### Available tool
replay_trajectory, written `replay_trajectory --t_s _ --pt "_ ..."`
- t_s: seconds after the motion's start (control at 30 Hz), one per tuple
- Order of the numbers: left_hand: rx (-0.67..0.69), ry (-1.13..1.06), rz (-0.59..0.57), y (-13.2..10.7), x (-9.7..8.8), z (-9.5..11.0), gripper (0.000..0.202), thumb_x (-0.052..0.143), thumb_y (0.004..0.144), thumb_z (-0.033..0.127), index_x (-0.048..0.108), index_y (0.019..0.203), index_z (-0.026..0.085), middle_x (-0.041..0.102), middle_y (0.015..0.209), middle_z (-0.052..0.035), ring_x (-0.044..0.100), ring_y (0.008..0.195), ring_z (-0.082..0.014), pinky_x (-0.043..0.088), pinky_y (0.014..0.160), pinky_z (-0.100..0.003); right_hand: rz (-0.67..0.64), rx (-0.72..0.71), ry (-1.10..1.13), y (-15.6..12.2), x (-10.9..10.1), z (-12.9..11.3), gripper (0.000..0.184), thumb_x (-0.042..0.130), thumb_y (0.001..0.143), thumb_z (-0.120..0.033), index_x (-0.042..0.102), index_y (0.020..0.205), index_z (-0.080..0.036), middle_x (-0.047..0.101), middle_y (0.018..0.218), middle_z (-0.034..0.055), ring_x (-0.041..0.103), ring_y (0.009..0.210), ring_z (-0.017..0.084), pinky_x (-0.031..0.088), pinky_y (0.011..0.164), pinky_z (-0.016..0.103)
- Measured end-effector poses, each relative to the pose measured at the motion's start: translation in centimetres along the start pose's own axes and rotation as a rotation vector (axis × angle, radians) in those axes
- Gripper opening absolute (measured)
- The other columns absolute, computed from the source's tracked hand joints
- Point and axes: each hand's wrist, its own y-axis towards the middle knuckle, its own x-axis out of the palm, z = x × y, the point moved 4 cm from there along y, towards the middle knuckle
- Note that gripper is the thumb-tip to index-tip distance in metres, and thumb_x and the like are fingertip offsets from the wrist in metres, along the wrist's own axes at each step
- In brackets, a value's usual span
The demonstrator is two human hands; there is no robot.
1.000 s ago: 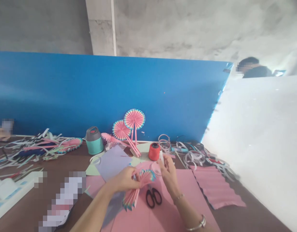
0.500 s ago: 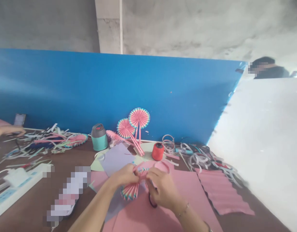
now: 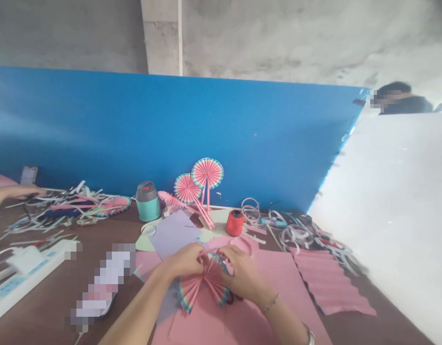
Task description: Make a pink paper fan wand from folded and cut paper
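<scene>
Both my hands grip a pleated pink paper fan (image 3: 202, 286) with a striped blue edge, held low over a flat pink paper sheet (image 3: 264, 287). My left hand (image 3: 185, 261) pinches the fan's middle from the left. My right hand (image 3: 242, 273) closes on it from the right, spreading the folds downward on both sides. Black scissors lie mostly hidden under my right hand.
Two finished round pink fans (image 3: 201, 179) lean on the blue board (image 3: 134, 134). Near them stand a teal flask (image 3: 148, 201) and a red thread spool (image 3: 235, 222). A pleated pink sheet (image 3: 324, 282) lies right, paper strips (image 3: 70, 211) and a power strip (image 3: 27, 268) left. Another person's hand (image 3: 8, 192) reaches in far left.
My right hand came down from near the red spool onto the fan. The folded fan has opened wider into two downward wings, and the scissors are now covered.
</scene>
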Motion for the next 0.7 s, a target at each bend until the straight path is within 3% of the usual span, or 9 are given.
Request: replay_trajectory --t_s 0.1,0.2,0.27,0.37,0.47,0.6,0.7 --pt "0.006 0.041 0.078 -0.1 -0.9 0.2 0.017 0.055 0.062 0.015 0.066 0.075 0.016 0.066 0.080 -0.0015 0.058 0.074 -0.0176 0.042 0.067 -0.025 -0.046 0.011 0.023 -0.2 0.7 -0.4 0.046 0.061 0.071 -0.022 0.052 0.116 -0.020 0.061 0.108 0.0095 0.057 0.093 0.026 0.044 0.078 0.037" --pt "-0.062 0.055 0.083 -0.3 -1.4 0.1 0.017 0.059 0.066 0.022 0.065 0.081 0.016 0.066 0.081 -0.0029 0.060 0.076 -0.0193 0.044 0.067 -0.026 -0.104 -0.009 -0.021 -0.6 2.0 -0.8 0.064 0.066 0.067 -0.025 0.045 0.127 -0.018 0.055 0.119 0.0132 0.054 0.103 0.030 0.041 0.086 0.044" --pt "-0.074 0.092 0.030 -0.6 -1.2 0.2 0.021 0.065 0.064 0.028 0.064 0.082 0.017 0.066 0.082 -0.0031 0.061 0.077 -0.0210 0.044 0.066 -0.027 -0.127 -0.033 -0.056 -0.7 2.6 -1.0 0.064 0.066 0.068 -0.024 0.044 0.128 -0.018 0.054 0.121 0.0134 0.052 0.106 0.031 0.039 0.088 0.044" --pt "-0.057 0.239 -0.040 -1.2 -0.6 0.5 0.044 0.076 0.052 0.036 0.062 0.090 0.018 0.065 0.095 -0.0055 0.061 0.083 -0.0253 0.046 0.066 -0.029 -0.144 -0.002 -0.104 -0.6 2.9 -0.6 0.055 0.064 0.071 -0.022 0.047 0.123 -0.018 0.056 0.115 0.0117 0.053 0.104 0.029 0.039 0.087 0.042" --pt "-0.034 0.383 -0.062 -1.6 -0.1 0.6 0.057 0.079 0.046 0.034 0.061 0.098 0.019 0.061 0.107 -0.0086 0.061 0.091 -0.0287 0.048 0.071 -0.032 -0.164 0.044 -0.095 -0.4 2.6 -0.1 0.056 0.064 0.074 -0.022 0.044 0.126 -0.019 0.055 0.118 0.0122 0.052 0.107 0.029 0.038 0.088 0.041" --pt "-0.031 0.449 -0.033 -1.6 0.1 0.3 0.039 0.069 0.056 0.020 0.062 0.094 0.020 0.065 0.101 -0.0082 0.063 0.089 -0.0291 0.046 0.072 -0.032 -0.158 0.041 -0.055 -0.2 2.4 0.4 0.054 0.059 0.073 -0.014 0.045 0.125 -0.020 0.055 0.121 0.0118 0.051 0.110 0.028 0.036 0.090 0.041" --pt "0.009 0.427 0.039 -1.4 -0.2 0.1 0.021 0.062 0.062 0.018 0.064 0.083 0.022 0.067 0.089 -0.0063 0.062 0.084 -0.0280 0.043 0.068 -0.030 -0.110 0.074 0.007 -0.1 2.4 1.1 0.056 0.056 0.065 -0.008 0.048 0.120 -0.020 0.057 0.117 0.0107 0.053 0.104 0.027 0.038 0.086 0.039"
